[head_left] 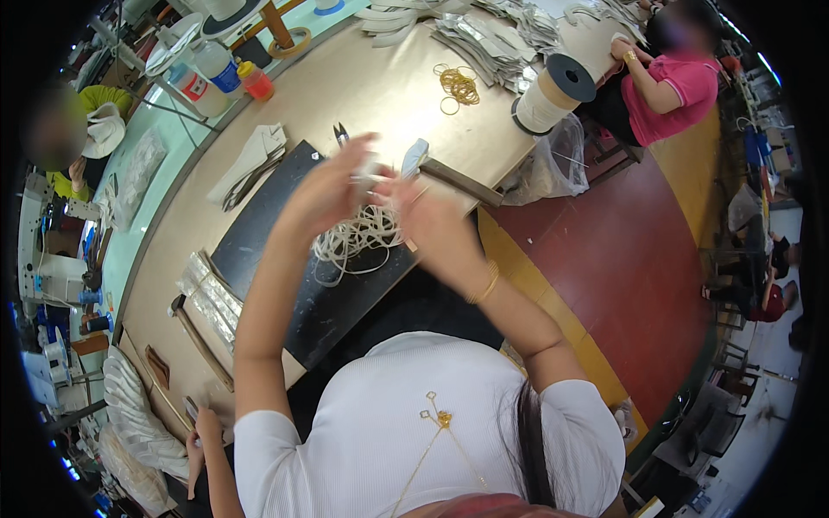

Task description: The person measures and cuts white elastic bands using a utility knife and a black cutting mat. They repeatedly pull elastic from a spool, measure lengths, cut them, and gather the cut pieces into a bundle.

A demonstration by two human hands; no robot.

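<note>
My left hand and my right hand are raised close together over a black board, both smeared by motion. Something white and thin shows between them, too blurred to name. How the fingers of either hand close cannot be made out. Just beneath my hands a loose tangle of white cord lies on the board. Small dark-bladed snips rest beyond my left hand. A pale blue-grey piece stands past my right fingers, beside a metal bar.
Stacked grey strips, rubber bands and a large cord spool lie farther back. Pale cut pieces and a hammer are at the left. Bottles stand behind. Other people work nearby, one in pink.
</note>
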